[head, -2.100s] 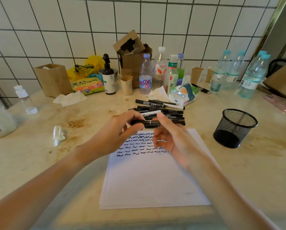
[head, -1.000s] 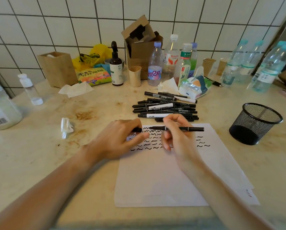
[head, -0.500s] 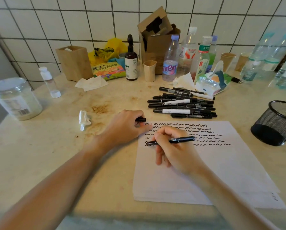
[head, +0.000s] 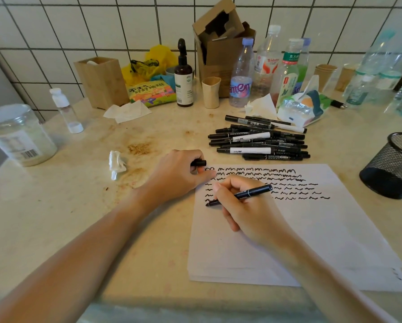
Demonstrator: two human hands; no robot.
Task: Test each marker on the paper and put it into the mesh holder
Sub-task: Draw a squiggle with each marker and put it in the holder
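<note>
My right hand [head: 248, 213] grips a black marker [head: 253, 193] with its tip down on the white paper [head: 311, 234], at the left end of the lowest row of black squiggles. My left hand [head: 174, 176] rests at the paper's top left corner, closed on the marker's black cap [head: 198, 163]. A pile of several black and white markers [head: 258, 142] lies just beyond the paper. The black mesh holder [head: 391, 164] stands at the right edge, apart from both hands.
Along the tiled wall stand water bottles [head: 242, 73], a cardboard box [head: 221, 43], a pump bottle [head: 183, 75], a wooden box [head: 101, 82] and paper cups. A large jar [head: 16, 134] sits at the left. A crumpled tissue [head: 116, 163] lies left of my left hand.
The marker was uncapped; the cap stayed in my left hand. My right hand turned the marker and brought its tip down onto the paper. The view has shifted left.
</note>
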